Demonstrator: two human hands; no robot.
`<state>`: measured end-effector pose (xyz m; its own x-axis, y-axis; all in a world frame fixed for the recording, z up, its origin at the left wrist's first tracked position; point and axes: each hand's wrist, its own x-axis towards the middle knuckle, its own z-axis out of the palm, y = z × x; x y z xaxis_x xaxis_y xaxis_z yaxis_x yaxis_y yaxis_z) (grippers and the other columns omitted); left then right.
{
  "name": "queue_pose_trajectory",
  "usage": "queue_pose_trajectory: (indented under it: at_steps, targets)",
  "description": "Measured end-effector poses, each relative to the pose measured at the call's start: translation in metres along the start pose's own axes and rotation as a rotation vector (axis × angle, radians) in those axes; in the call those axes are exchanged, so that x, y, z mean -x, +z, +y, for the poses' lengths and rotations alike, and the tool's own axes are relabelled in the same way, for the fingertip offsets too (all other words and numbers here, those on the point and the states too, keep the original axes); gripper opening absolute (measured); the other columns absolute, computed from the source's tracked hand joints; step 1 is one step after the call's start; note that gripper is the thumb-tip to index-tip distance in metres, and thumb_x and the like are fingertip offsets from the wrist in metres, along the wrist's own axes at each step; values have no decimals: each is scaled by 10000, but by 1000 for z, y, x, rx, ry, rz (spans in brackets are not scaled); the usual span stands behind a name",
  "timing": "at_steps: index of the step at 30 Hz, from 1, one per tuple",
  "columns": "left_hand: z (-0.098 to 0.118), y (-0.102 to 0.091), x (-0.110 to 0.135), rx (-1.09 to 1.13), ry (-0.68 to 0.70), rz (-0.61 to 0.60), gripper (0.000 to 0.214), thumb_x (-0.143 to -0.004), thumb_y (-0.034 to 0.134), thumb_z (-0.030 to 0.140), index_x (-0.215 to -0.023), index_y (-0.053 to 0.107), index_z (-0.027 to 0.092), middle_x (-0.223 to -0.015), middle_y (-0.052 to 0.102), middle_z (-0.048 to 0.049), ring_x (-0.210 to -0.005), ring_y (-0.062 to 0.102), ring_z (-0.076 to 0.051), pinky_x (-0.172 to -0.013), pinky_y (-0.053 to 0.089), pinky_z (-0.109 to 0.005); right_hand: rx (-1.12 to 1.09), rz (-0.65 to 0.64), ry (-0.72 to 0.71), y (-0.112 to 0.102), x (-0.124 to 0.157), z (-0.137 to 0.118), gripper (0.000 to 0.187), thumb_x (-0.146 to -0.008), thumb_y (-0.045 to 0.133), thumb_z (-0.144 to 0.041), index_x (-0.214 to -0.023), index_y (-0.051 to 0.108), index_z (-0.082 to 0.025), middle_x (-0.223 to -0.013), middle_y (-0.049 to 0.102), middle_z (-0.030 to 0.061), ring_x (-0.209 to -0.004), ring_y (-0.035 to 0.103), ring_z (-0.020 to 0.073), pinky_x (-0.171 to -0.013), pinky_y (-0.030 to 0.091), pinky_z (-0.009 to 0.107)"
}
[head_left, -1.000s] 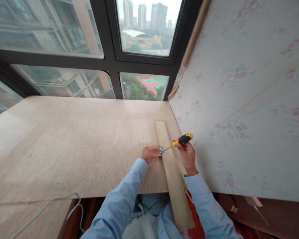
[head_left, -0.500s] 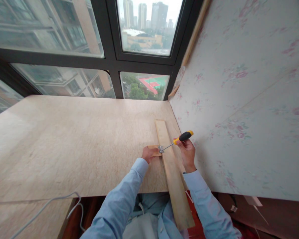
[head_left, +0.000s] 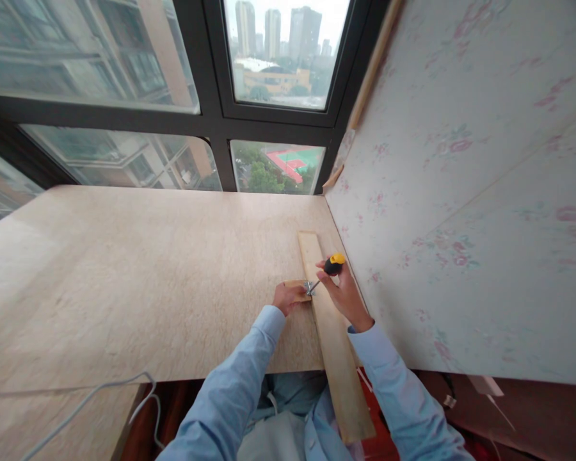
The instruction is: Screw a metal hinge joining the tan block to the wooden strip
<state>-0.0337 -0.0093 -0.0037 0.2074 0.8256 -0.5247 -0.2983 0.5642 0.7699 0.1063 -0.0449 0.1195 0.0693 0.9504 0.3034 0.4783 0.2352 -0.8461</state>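
Note:
My right hand (head_left: pixel 342 291) grips a screwdriver (head_left: pixel 333 264) with a yellow and black handle, its shaft slanting down to the left. The tip meets a small metal hinge (head_left: pixel 309 288), though the exact screw is too small to make out. The hinge lies where a short wooden piece (head_left: pixel 295 283) joins a long wooden board (head_left: pixel 333 346). My left hand (head_left: pixel 287 298) is closed around the short piece, fingers beside the hinge. The long board rests on the stone-like sill and juts past its front edge toward my body.
A pale sill (head_left: pixel 148 275) spreads leftward below dark-framed windows (head_left: pixel 216 121). The flower-papered wall (head_left: pixel 461 224) rises close to my right arm. A white cable (head_left: pixel 96 387) trails over the sill's front left edge.
My right hand has moved left with the screwdriver, whose handle now stands steeper and nearer the hinge. My left hand and the boards have stayed in place.

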Motion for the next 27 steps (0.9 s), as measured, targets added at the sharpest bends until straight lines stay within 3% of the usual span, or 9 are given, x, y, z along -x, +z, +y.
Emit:
queue_pose_trajectory:
  at_steps: [3,6,10,15,18,23,27]
  targets:
    - [3,2,3,40,-1,18,241,-541,814,203,-743,689,161,-814,735,-53,-824,691,-251,-708,565,-338,-140,-104,4,0,2,-2,360,-890,561,-451,-1184,503,-253,-1218,628,84,-1088,603,214,-974,450,395]
    - [4,3,5,62,-6,31,245,-534,812,180,-740,681,158,-806,728,-45,-801,688,-237,-710,562,-332,-190,-123,37,-1,5,-1,375,-876,585,-441,-1190,492,-259,-1168,669,77,-1075,629,209,-967,470,393]
    - [5,2,5,71,-28,50,256,-542,806,167,-752,660,165,-779,717,-35,-782,685,-229,-701,562,-333,32,-43,62,-3,3,-4,382,-778,681,-511,-1008,579,-225,-911,720,63,-813,674,227,-781,528,372]
    - [6,2,6,69,-42,40,255,-542,811,167,-741,651,170,-741,705,-26,-777,685,-229,-706,564,-339,261,91,42,0,-3,-8,446,-697,702,-612,-848,569,-214,-723,635,28,-630,573,202,-642,495,347]
    - [6,3,6,72,-43,41,242,-539,811,162,-719,651,169,-724,704,-24,-746,682,-222,-683,565,-331,173,61,38,1,-3,-5,411,-740,678,-586,-870,566,-213,-801,643,46,-739,609,223,-719,512,368]
    - [5,4,4,67,-39,56,257,-530,831,173,-728,668,168,-765,723,-36,-778,688,-228,-683,565,-320,-237,-119,51,-2,1,2,393,-827,638,-444,-1148,522,-248,-1150,644,76,-1100,613,223,-957,494,407]
    - [2,4,1,61,-36,86,278,-527,838,178,-739,657,182,-768,724,-19,-776,688,-219,-666,564,-307,-356,-163,98,-5,3,5,456,-820,654,-405,-1213,476,-259,-1164,666,82,-1128,621,221,-996,485,444]
